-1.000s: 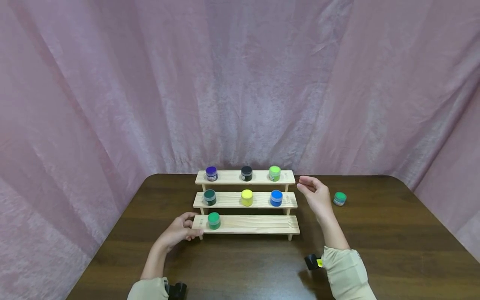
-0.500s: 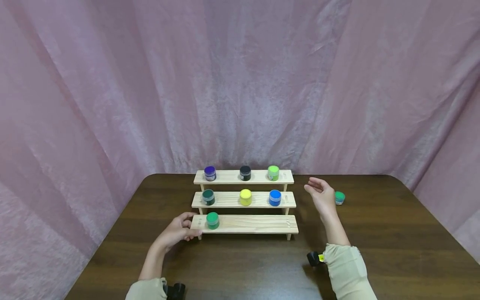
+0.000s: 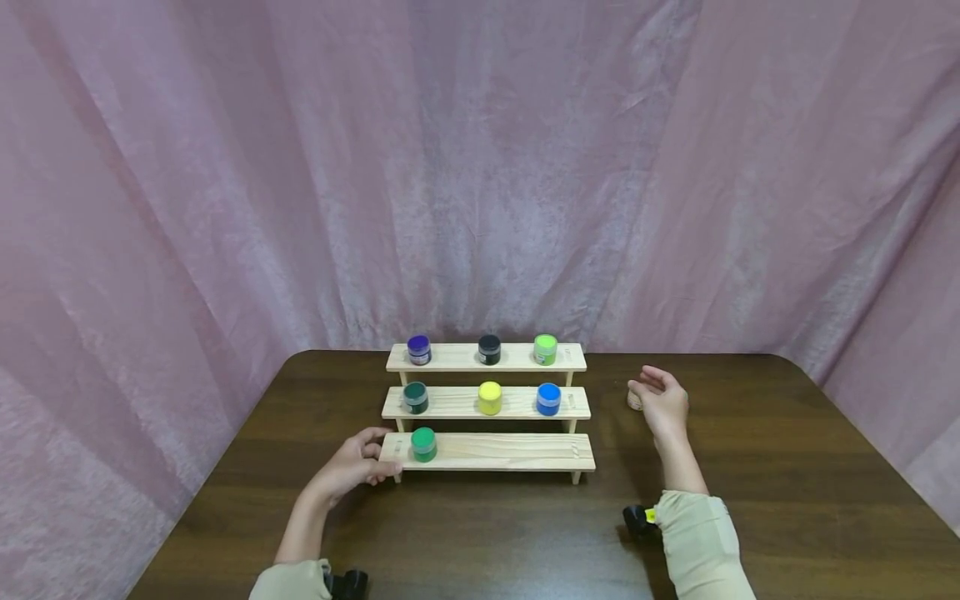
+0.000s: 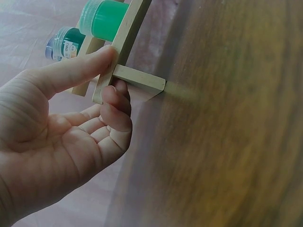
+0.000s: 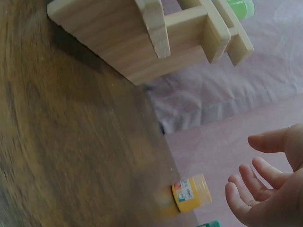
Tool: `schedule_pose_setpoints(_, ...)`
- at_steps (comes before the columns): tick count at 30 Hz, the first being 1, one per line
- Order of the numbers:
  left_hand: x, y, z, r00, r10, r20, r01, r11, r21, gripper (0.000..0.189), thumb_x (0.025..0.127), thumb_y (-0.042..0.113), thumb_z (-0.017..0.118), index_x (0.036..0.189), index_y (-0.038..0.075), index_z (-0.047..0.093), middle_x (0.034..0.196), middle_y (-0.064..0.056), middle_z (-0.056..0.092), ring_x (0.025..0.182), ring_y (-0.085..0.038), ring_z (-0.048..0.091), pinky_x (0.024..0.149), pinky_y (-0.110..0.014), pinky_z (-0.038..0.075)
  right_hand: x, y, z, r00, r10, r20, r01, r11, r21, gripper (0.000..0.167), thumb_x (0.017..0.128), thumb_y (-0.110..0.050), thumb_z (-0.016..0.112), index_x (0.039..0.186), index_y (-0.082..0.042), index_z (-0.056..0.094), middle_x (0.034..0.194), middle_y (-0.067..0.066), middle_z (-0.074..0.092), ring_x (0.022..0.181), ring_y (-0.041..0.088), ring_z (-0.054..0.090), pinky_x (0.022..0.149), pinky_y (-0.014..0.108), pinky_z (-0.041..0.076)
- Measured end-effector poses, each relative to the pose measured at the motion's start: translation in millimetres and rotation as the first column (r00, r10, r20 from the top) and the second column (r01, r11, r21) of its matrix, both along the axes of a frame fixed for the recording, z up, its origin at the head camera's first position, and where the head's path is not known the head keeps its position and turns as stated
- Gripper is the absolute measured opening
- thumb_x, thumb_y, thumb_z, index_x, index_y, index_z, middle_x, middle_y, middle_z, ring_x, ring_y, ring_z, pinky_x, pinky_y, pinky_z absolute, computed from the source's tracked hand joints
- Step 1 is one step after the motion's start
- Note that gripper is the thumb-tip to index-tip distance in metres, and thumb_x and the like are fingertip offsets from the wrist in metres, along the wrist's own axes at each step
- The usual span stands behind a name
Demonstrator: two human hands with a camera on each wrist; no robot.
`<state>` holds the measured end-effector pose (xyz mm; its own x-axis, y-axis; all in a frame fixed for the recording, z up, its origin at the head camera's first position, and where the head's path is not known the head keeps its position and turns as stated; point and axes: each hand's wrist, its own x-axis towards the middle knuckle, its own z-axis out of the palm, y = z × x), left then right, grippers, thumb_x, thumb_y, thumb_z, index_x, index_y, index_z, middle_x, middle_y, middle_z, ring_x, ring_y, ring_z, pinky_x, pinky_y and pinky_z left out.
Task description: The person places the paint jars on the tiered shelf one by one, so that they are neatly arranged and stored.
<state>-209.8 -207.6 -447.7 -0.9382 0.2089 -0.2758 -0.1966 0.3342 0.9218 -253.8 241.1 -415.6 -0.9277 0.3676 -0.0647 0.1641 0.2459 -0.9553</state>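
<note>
My left hand [image 3: 348, 467] grips the left end of a three-tier wooden display stand [image 3: 510, 451], thumb on top of the lowest shelf and fingers curled beneath it. A green paint jar [image 3: 423, 445] stands on that shelf near the thumb. My right hand [image 3: 664, 408] is held over the table right of the stand, fingers loosely bent and nothing between them. Close to it in the right wrist view is an orange-yellow paint jar [image 5: 190, 194] with a pale lid, apart from the fingers. A green lid [image 5: 210, 224] shows at that view's bottom edge.
On the middle shelf stand dark green [image 3: 416, 398], yellow [image 3: 490, 398] and blue [image 3: 548, 399] jars. The top shelf bears purple [image 3: 419, 350], black [image 3: 489, 350] and light green [image 3: 545, 350] ones. A pink curtain [image 3: 480, 167] hangs behind the brown table [image 3: 480, 533].
My right hand has moved rightward, away from the stand. In the head view it now hides the green-lidded jar, and a pale-topped jar shows beside its fingers. My left hand keeps its grip.
</note>
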Motion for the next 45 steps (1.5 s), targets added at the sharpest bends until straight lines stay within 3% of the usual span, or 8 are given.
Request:
schedule_pose_setpoints(4,0.0,0.0,0.4,1.000,-0.001,0.002,0.001,1.000,-0.013,0.075,0.083,0.009,0.072,0.143,-0.010,0.032,0.087,-0.007,0.064,0.072,-0.016,0.052,0.063,-0.027,0.045,-2.2,2.3,-3.1,0.998,-0.059,-0.031,0.060,0.998,0.031,0.047,0.094,-0.009,0.058,0.138,0.004,0.047,0.140,0.026,0.050,0.106,0.006,0.060,0.094,0.016,0.043)
schedule_pose_setpoints(9,-0.4,0.6,1.1,1.000,0.001,0.004,-0.001,1.000,-0.015,0.074,0.083,0.008,0.072,0.142,-0.009,0.032,0.087,-0.007,0.064,0.072,-0.016,0.051,0.064,-0.027,0.044,-4.8,5.0,-7.5,0.996,-0.074,-0.048,0.076,0.995,0.058,0.046,0.093,-0.008,0.058,0.136,0.006,0.048,0.137,0.028,0.051,0.110,0.014,0.059,0.069,-0.001,0.034)
schedule_pose_setpoints(11,-0.3,0.6,1.4,1.000,-0.002,0.001,0.002,1.000,-0.015,0.074,0.083,0.009,0.072,0.142,-0.009,0.032,0.088,-0.007,0.064,0.072,-0.016,0.051,0.064,-0.027,0.044,-5.4,6.3,-9.2,0.996,-0.076,-0.040,0.078,0.995,0.055,0.047,0.093,-0.008,0.058,0.137,0.006,0.047,0.138,0.028,0.051,0.124,0.033,0.052,0.071,0.000,0.034)
schedule_pose_setpoints(21,-0.1,-0.9,-1.8,1.000,-0.018,0.010,0.018,1.000,0.001,0.075,0.084,0.008,0.071,0.143,-0.010,0.030,0.084,-0.005,0.062,0.071,-0.016,0.051,0.062,-0.027,0.044,-7.3,12.4,-19.4,0.995,-0.090,-0.033,0.091,0.996,0.023,0.048,0.093,-0.006,0.058,0.137,0.009,0.046,0.140,0.030,0.049,0.129,0.036,0.050,0.073,0.000,0.033)
schedule_pose_setpoints(27,-0.3,-0.5,-1.5,1.000,-0.015,0.003,0.015,1.000,-0.002,0.075,0.083,0.008,0.072,0.143,-0.010,0.030,0.085,-0.006,0.063,0.070,-0.016,0.051,0.062,-0.027,0.044,-10.2,15.3,-24.9,0.997,-0.081,-0.014,0.081,0.996,0.048,0.049,0.093,-0.006,0.058,0.138,0.008,0.045,0.141,0.028,0.048,0.133,0.038,0.048,0.090,0.016,0.038)
schedule_pose_setpoints(35,-0.2,0.2,-0.3,1.000,-0.007,-0.004,0.007,1.000,-0.009,0.073,0.083,0.009,0.073,0.142,-0.010,0.033,0.087,-0.007,0.064,0.072,-0.017,0.052,0.063,-0.027,0.045,-12.9,18.7,-31.3,0.999,-0.029,0.019,0.029,0.999,0.038,0.055,0.093,-0.006,0.058,0.142,0.010,0.039,0.147,0.029,0.042,0.135,0.040,0.044,0.070,-0.001,0.030)
schedule_pose_setpoints(42,-1.0,0.2,-1.3,1.000,0.003,-0.005,-0.004,1.000,-0.014,0.073,0.082,0.009,0.073,0.141,-0.010,0.034,0.087,-0.007,0.064,0.072,-0.017,0.052,0.063,-0.028,0.045,-14.4,20.8,-37.1,0.997,0.013,0.072,-0.011,1.000,-0.028,0.060,0.095,-0.009,0.056,0.147,0.006,0.033,0.148,0.030,0.038,0.138,0.036,0.038,0.103,0.028,0.035)
schedule_pose_setpoints(45,-0.9,0.6,-1.3,1.000,0.007,-0.001,-0.007,1.000,-0.022,0.073,0.082,0.009,0.073,0.141,-0.009,0.034,0.088,-0.008,0.064,0.072,-0.017,0.052,0.064,-0.028,0.045,-14.7,21.1,-39.6,0.997,0.009,0.076,-0.006,0.999,-0.036,0.060,0.094,-0.010,0.058,0.147,0.006,0.034,0.148,0.030,0.039,0.136,0.034,0.040,0.097,0.019,0.038)
